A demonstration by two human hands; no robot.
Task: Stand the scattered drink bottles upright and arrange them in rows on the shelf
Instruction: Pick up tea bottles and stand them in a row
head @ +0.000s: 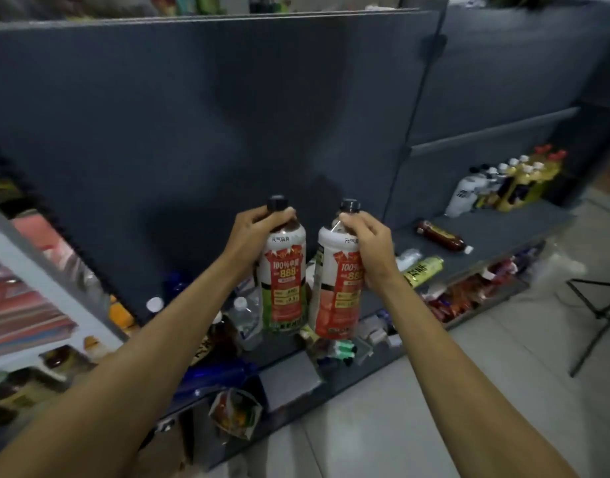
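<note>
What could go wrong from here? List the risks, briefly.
1. Each hand, left and right, grips its red-label bottle (left one, right one) only near the neck, so a bottle could swing or slip on the way down.
2. The shelf below is crowded with loose bottles, such as a clear bottle; setting these down could topple them.
3. The brown bottle lying on its side may roll if bumped.

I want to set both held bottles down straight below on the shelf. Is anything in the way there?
Yes. Below the left hand and right hand, each holding a red-and-white labelled bottle, a clear plastic water bottle and other scattered bottles crowd the grey shelf.
</note>
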